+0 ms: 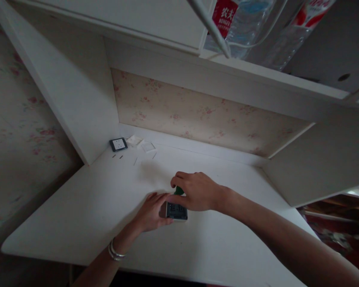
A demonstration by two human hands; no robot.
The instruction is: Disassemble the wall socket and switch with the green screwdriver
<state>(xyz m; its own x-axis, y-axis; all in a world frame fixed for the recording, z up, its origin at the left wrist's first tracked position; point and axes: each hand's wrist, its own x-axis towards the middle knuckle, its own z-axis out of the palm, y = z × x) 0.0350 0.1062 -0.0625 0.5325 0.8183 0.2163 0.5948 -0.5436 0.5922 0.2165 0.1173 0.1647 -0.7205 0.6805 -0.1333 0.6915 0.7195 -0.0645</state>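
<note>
On the white table, my left hand (151, 212) grips the left side of a small square wall socket (177, 214), thumb at its near edge and fingers at its far side. The socket lies with its dark, recessed back upward and a pale rim around it. Over it, my right hand (200, 192) is closed around the green handle (178, 191) of what looks like a screwdriver. Its shaft and tip are hidden behind the fingers, so contact with the socket cannot be made out.
A dark-framed socket (118, 144), a whitish square frame (134, 140) and a clear square cover (148, 147) lie at the back left. Two small dark pieces (121, 157) and thin strips (135, 161) lie before them. Plastic bottles (248, 26) stand on the shelf above.
</note>
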